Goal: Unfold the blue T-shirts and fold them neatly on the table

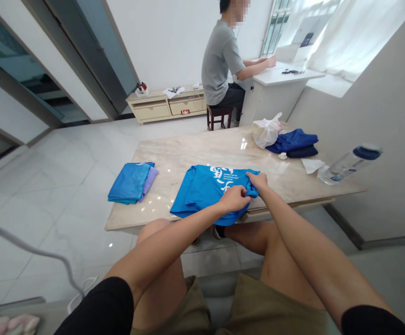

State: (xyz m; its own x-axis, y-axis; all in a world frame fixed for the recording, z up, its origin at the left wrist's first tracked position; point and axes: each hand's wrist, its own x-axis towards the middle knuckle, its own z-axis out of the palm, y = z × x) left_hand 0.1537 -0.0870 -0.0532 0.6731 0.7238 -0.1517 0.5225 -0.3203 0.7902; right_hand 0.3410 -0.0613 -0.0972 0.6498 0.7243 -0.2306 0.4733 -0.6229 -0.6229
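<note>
A bright blue T-shirt [202, 188] with white lettering lies partly folded on the table in front of me. Its near edge hangs slightly over the table's front. My left hand [236, 199] pinches the cloth near the shirt's right end. Just beyond it, my right hand [258, 179] grips the same end, where the fabric is bunched between the two hands. To the left rests a folded stack of clothes, a blue garment [129, 182] over a purple one [149, 181].
On the marble-topped table [167, 151] stand a white plastic bag [267, 132], dark blue clothes [295, 142], crumpled tissue [312, 165] and a clear water bottle [348, 164]. Beyond, a person [219, 65] sits on a stool at a white desk [275, 77]. A low cabinet [153, 110] lines the wall.
</note>
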